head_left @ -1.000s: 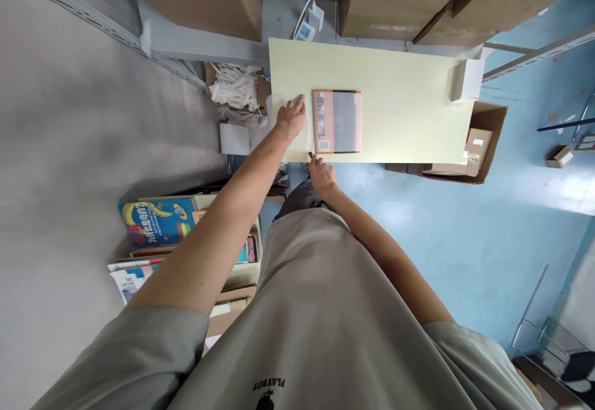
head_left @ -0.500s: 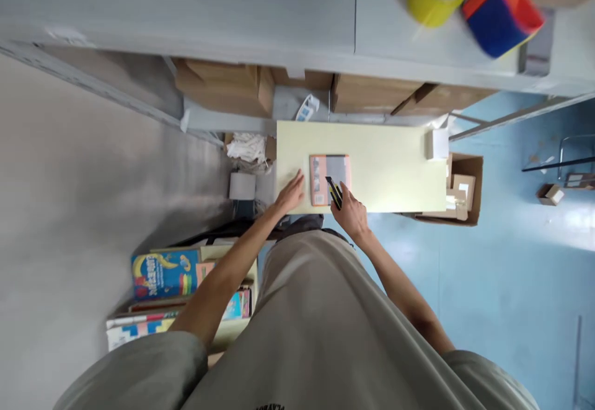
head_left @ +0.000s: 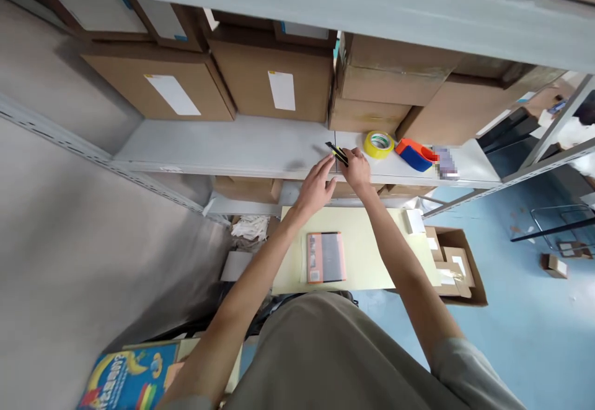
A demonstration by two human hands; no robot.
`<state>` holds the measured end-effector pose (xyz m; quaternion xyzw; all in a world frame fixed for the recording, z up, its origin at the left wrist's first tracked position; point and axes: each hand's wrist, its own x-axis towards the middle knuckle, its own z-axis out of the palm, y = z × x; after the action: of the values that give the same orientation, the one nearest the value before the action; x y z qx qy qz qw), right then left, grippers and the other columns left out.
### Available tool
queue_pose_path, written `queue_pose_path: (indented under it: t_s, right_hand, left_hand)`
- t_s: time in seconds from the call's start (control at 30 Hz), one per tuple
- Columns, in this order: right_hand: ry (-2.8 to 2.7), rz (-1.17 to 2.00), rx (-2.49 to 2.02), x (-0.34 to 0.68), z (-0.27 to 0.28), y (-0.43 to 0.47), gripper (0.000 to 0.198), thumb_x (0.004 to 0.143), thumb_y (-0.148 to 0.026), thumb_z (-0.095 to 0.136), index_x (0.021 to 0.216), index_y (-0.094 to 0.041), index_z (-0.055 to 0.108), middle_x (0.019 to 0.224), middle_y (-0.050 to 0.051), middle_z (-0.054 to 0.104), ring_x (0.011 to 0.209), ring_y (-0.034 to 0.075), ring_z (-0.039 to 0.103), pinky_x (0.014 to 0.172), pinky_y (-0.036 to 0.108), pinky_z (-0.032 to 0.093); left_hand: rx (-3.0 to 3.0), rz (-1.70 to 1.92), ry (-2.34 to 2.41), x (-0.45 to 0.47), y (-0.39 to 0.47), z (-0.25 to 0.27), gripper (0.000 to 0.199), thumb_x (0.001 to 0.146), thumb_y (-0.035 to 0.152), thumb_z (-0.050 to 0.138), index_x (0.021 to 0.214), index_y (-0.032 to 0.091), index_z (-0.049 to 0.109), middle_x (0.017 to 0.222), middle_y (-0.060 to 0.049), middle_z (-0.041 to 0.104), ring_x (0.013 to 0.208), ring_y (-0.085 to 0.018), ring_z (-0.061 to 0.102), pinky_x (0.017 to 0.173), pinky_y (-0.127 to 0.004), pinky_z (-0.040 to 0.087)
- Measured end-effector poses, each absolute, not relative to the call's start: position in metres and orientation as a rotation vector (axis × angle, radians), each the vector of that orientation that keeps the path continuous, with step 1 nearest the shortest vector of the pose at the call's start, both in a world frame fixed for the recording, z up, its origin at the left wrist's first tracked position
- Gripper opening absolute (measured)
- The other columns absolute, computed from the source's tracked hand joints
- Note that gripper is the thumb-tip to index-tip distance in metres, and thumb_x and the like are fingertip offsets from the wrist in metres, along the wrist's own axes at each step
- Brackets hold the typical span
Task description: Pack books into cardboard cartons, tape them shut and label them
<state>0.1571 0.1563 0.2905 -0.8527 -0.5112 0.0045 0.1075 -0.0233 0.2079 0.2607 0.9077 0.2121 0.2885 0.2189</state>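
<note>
1. Lower left of the frame: a blue picture book [head_left: 130, 373] lies partly cut off by the frame edge, well apart from both hands.
2. Centre: the left hand [head_left: 316, 187] is at the front edge of the grey shelf [head_left: 279, 140]. Its fingers are extended and close together, with the thumb set apart. The fingertips are just beside the utility knife; contact cannot be confirmed.
3. Lower centre: the pink-and-grey book [head_left: 325, 258] lies flat on the pale tabletop [head_left: 367, 264], with a translucent margin along its left side. Neither hand touches it.
4. Centre: the utility knife [head_left: 338, 153] points toward the upper left. Half a second earlier it was over the book; it is now at the shelf. The book therefore appears out of the blade's reach, and work on it appears paused.
5. Right of centre: the right hand [head_left: 357, 171] grips the knife handle, fingers curled around it. Whether the knife rests on the shelf cannot be determined.
6. Further right: a yellow tape roll [head_left: 379, 144] sits on the shelf near the right hand, with a red-and-blue item [head_left: 416, 154] just beside it.
</note>
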Motion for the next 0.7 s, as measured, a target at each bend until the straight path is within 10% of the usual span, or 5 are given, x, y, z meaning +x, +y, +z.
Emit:
queue_pose_path:
  t_s: [0.33,0.7]
  right_hand:
    - [-1.579,-0.098,-2.330,0.144,0.204,0.115,0.055,0.124,-0.027,0.033,0.168,-0.018,0.065,0.167,0.024,0.063,0.154,0.035,0.057,0.128,0.050,0.047]
    - [-0.661,1.365,-2.411,0.093,0.012,-0.062,0.037,0.108,-0.030,0.069,0.140,-0.013,0.074,0.128,0.020,0.087,0.128,0.032,0.081,0.108,0.037,0.060]
  left_hand:
    - [2.055,0.138,1.123,-0.079,0.141,0.114,0.044,0.110,0.024,0.064,0.154,0.023,0.072,0.164,-0.016,0.072,0.147,-0.033,0.074,0.131,-0.047,0.057]
    - [1.504,-0.116,1.517,-0.122,0.040,0.006,0.017,0.087,0.032,0.084,0.092,0.019,0.075,0.094,-0.008,0.079,0.109,-0.030,0.076,0.094,-0.033,0.057]
